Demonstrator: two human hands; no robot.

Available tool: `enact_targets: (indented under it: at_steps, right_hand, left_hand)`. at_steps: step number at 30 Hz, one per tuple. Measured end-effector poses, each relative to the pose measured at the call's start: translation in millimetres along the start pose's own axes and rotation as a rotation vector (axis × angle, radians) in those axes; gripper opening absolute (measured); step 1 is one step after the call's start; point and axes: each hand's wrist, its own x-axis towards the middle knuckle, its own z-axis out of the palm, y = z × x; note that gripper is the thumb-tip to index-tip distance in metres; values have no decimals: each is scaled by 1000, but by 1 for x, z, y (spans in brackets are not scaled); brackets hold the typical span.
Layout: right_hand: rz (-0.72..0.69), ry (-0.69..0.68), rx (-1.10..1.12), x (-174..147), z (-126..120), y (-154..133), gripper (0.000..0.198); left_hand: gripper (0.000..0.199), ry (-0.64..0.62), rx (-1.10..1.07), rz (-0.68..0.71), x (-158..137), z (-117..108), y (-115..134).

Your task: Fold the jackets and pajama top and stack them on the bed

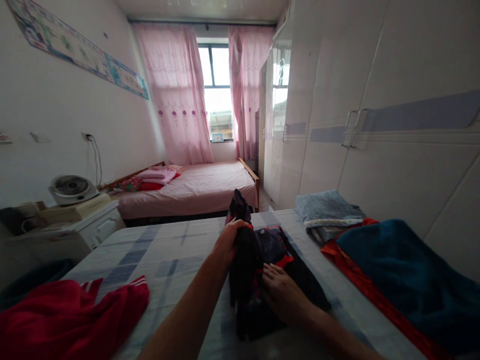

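Observation:
A black and dark grey jacket with red trim (273, 245) lies partly folded on the bed in front of me. My left hand (231, 237) is closed around its left part, which stands up off the sheet in a bunched fold. Lower down and to the right, my right hand (283, 292) rests on the same jacket, its fingers stretched out over the cloth. The lower part of the jacket spreads dark beneath both wrists. Some of the left fingers are hidden behind the fabric.
A blue-and-white checked sheet (176, 250) covers the bed. Red clothing with white stripes (82, 315) lies at left. On the right are a folded grey-blue cloth (326, 210) and a dark teal blanket (405, 275). White wardrobes (330, 90) line the right wall.

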Motion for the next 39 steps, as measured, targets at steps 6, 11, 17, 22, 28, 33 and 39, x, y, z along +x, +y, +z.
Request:
enact_targets:
  at_steps: [6,11,17,22,28,33,39]
  right_hand:
    - [528,590,131,-48,-68,38,31]
    - [553,713,89,-55,-108,46,35]
    - [189,534,-25,-3,-106,12,47]
    - [128,42,-92,73,-60,22,53]
    - [262,-225,6,117,-16,70,53]
    - [250,-12,11,88,-35,57,44]
    - [-156,107,29,9,-37,-11,13]
  left_hand:
    - [38,-144,250,146,19,64,-61]
    - [31,-166,605,426,-9,34,-68]
    - [47,12,1551,899,-21,-31,-73]
    - [56,-121,1647,862,-20,-11,-128]
    - [52,-321,1509,873,-23,-1,-152]
    - [30,-83,1283,872,-19,-30,-105]
    - [35,-68,1427,790,34,-59,-55]
